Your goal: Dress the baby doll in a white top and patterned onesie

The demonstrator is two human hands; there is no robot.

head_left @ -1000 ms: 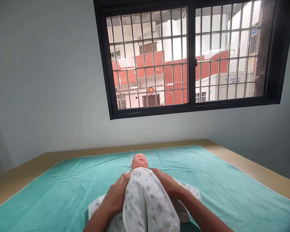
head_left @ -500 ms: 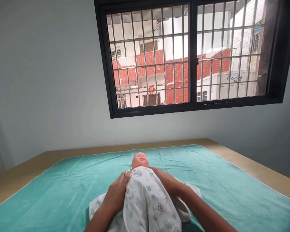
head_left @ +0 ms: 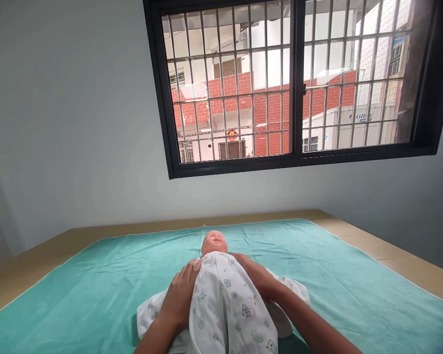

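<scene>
A baby doll (head_left: 214, 241) lies face up on a turquoise cloth (head_left: 107, 275), its head toward the wall. White baby trousers (head_left: 221, 295) with small animal prints cover its body, the gathered waistband up at its neck. My left hand (head_left: 182, 290) is closed against their left edge, fingertips by the waistband. On the other side my right hand (head_left: 256, 275) holds the right edge near the doll's neck; its fingers are partly hidden by the fabric. More white printed cloth (head_left: 295, 290) spreads out under both forearms. The doll's limbs are hidden.
The cloth lies over a wooden table top (head_left: 358, 236), whose edges show at the back and sides. Behind it stands a pale wall (head_left: 77, 123) with a dark-framed, barred window (head_left: 297, 98).
Both hands stay in nearly the same place on the trousers and doll. The whole view has shifted very slightly.
</scene>
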